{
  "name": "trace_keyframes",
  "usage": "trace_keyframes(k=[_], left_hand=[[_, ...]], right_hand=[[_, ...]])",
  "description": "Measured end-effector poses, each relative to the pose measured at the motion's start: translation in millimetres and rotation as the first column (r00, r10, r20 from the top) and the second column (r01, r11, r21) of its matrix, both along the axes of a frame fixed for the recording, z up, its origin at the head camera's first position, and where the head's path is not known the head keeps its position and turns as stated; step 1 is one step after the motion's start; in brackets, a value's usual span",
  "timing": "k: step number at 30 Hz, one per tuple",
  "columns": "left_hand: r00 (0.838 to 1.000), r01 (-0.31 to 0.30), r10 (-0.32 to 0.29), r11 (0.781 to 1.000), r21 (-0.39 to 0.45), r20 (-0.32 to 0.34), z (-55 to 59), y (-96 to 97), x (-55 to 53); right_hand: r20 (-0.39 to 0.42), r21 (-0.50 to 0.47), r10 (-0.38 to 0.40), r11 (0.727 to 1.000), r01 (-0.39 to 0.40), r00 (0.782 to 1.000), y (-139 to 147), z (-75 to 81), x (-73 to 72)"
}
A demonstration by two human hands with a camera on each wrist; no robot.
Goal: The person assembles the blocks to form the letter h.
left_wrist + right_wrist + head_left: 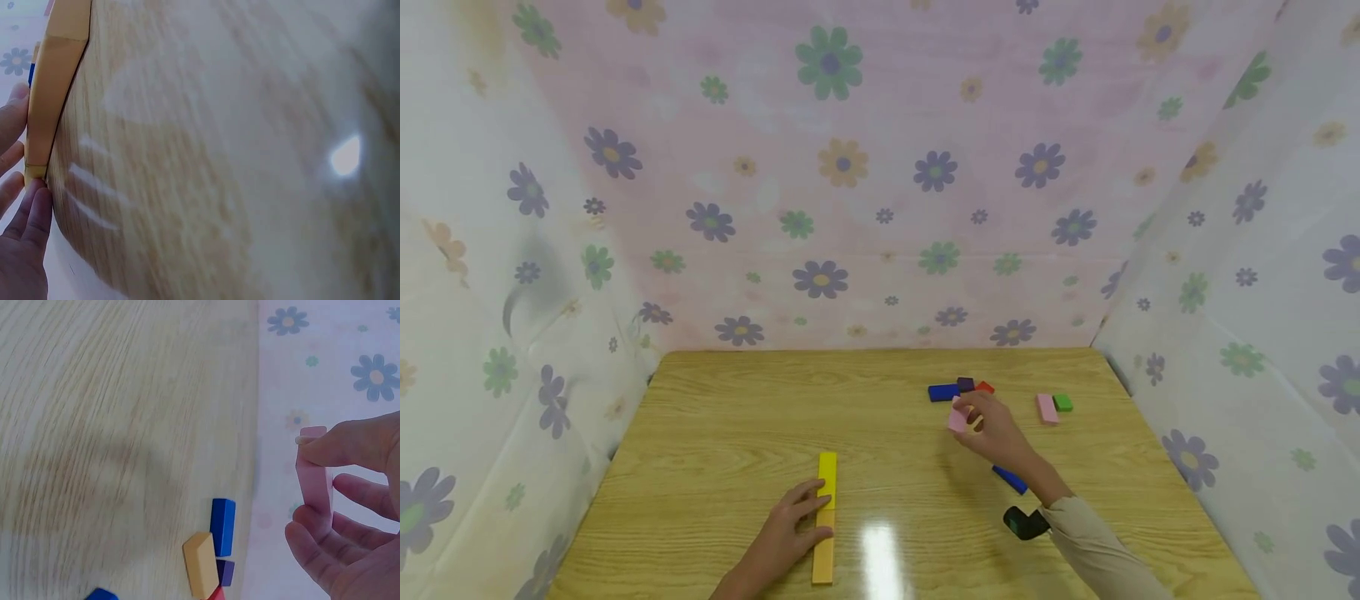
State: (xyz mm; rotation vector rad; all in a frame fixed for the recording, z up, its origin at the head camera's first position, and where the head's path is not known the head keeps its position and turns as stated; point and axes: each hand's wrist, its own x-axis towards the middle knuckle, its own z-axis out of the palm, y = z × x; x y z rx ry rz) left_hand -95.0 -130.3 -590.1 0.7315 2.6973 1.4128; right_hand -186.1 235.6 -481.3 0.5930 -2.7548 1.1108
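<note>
Two long blocks, one yellow [828, 468] and one orange [823, 562], lie end to end in a straight row on the table. My left hand [784, 533] rests beside this row, its fingertips touching the left side and top. The orange block [57, 87] is seen close up in the left wrist view. Raised over the table, my right hand [1000, 437] pinches a pink block [314, 481] between thumb and fingers. Beyond that hand lie a blue block [943, 392], a dark purple block [966, 384], a red block [985, 387] and a tan block [201, 565].
Right of the right hand, another pink block [1047, 409] lies beside a green block [1063, 403]. Under the right forearm are a blue block [1009, 478] and a black device [1024, 523] near the cuff. Flower-patterned sheets [880, 275] hang behind the wooden table [737, 417] and at both sides.
</note>
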Motion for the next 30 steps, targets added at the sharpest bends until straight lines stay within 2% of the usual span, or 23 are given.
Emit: trace_keyframes(k=[6, 17, 23, 30], left_hand=[[1.000, -0.007, 0.007, 1.000, 0.000, -0.022, 1.3, -0.2, -0.4], [1.000, -0.006, 0.006, 1.000, -0.003, -0.024, 4.2, -0.7, 0.5], [0.999, -0.001, 0.002, 1.000, 0.011, -0.036, 2.4, -0.2, -0.1], [1.000, -0.007, 0.007, 1.000, 0.017, -0.005, 2.9, -0.3, -0.2]], right_hand=[[0.010, -0.017, 0.031, 0.999, -0.031, 0.999, -14.2, 2.2, -4.9], [0.084, -0.032, 0.055, 0.998, -0.052, 0.995, -38.1, 0.6, -8.6], [0.072, -0.039, 0.081, 0.996, -0.078, 0.994, -48.7, -0.1, -11.6], [0.061, -0.053, 0.138, 0.990, -0.134, 0.989, -63.6, -0.2, -14.9]])
